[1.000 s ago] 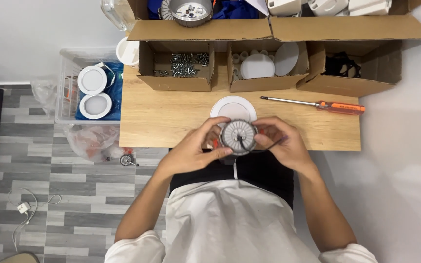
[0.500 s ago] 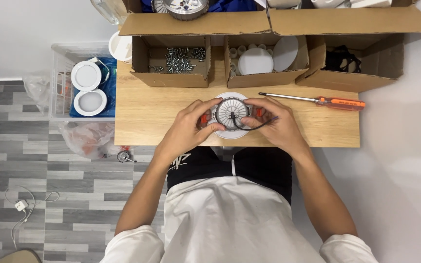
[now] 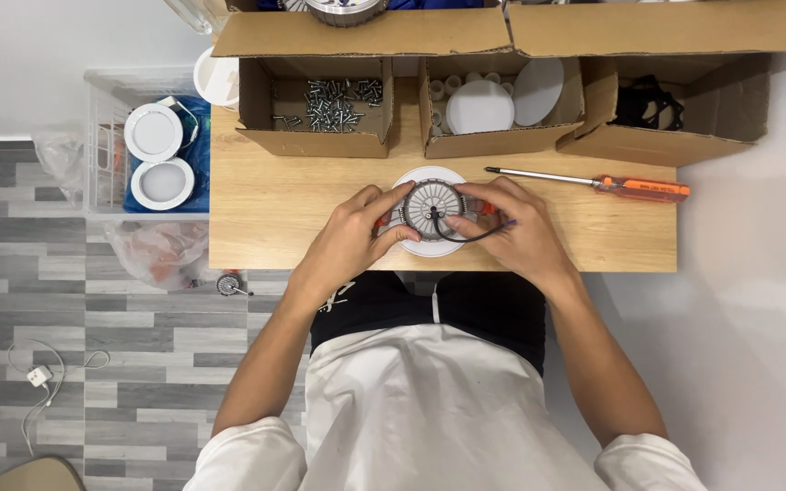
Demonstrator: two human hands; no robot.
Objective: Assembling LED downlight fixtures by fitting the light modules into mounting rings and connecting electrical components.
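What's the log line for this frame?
left hand: on round lamp | right hand: on round lamp | lamp: on table | screwdriver: untouched

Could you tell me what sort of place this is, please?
Probably a small assembly bench: a wooden table with cardboard boxes of screws and white discs, plus an orange-handled screwdriver.

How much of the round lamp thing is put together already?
Partly done: the finned metal part already sits on the white ring on the table. The left hand and right hand both hold it, a dark wire hanging loose. The screwdriver and the screws in their box lie untouched.
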